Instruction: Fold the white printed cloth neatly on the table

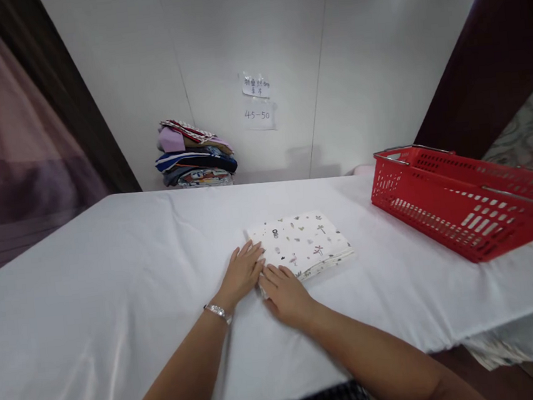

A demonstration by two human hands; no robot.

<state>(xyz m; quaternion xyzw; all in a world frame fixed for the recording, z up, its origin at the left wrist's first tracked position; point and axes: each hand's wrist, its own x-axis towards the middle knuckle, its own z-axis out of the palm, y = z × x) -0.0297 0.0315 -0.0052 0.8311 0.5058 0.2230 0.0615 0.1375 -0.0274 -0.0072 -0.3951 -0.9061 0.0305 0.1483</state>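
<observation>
A folded white cloth [303,240] printed with small palm trees, a flamingo and other little figures lies flat in front of me, its layered edge facing me. My left hand [240,272], a silvery bracelet at its wrist, rests against the cloth's left edge with fingers stretched out and slightly spread. Over the near left corner lies my right hand [287,295], its fingers extended on top of the fabric and its thumb low at the edge. The fingertips of both hands almost meet.
A white sheet covers the table [115,290]. At the right stands a red perforated basket [441,208] with metal handles. Against the back wall is a stack of folded fabrics [196,156]. Paper notes [259,114] hang on the wall, and a pinkish curtain [10,136] is at the left.
</observation>
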